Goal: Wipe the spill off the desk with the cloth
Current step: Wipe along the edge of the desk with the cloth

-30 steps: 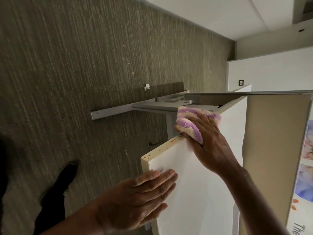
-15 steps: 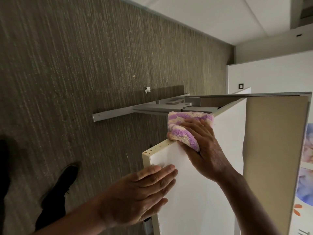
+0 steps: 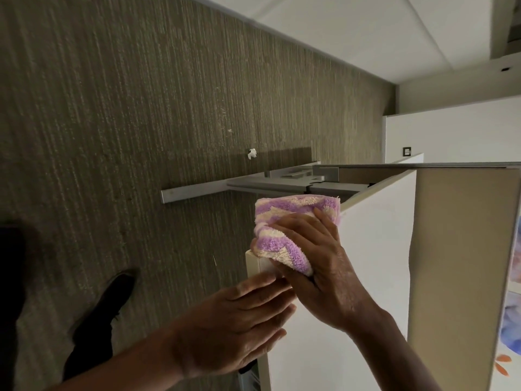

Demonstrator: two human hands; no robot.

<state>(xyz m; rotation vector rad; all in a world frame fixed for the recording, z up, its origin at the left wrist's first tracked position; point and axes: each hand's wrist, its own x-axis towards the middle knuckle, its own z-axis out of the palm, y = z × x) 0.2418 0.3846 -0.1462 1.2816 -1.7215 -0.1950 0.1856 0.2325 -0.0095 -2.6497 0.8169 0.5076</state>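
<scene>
1. Right hand [image 3: 321, 272] grips the cloth [image 3: 284, 218]. Its fingers are curled over the top, close together, and the thumb side is tucked under the lower fold.
2. The cloth is fluffy with purple and cream stripes, bunched into a wad. It sits on the near corner of the desk [image 3: 366, 263], pressed on the white top and overhanging the edge towards the carpet [image 3: 141, 108].
3. Spill: cannot tell. The cloth and hand cover that corner, and the visible part of the top looks plain white.
4. Left hand [image 3: 231, 331] lies flat on the desk top just beside the right hand, palm down. Its fingers are straight and held together, with tips touching the right hand's thumb side. It holds nothing.
5. The view is rolled hard, so the desk top reads as a near-vertical white slab. Its pale edge band shows at the corner under the cloth.
6. A beige partition [image 3: 456, 263] runs along the desk's far side, and a poster [image 3: 510, 320] with blue and orange print is at the right frame edge.
7. Under the desk, a grey foot bar [image 3: 194, 193] and frame rest on the carpet.
8. A small white scrap [image 3: 251, 153] lies on the carpet beyond the bar, well apart from the hands.
9. A black shoe [image 3: 104, 311] is on the carpet, lower left.
</scene>
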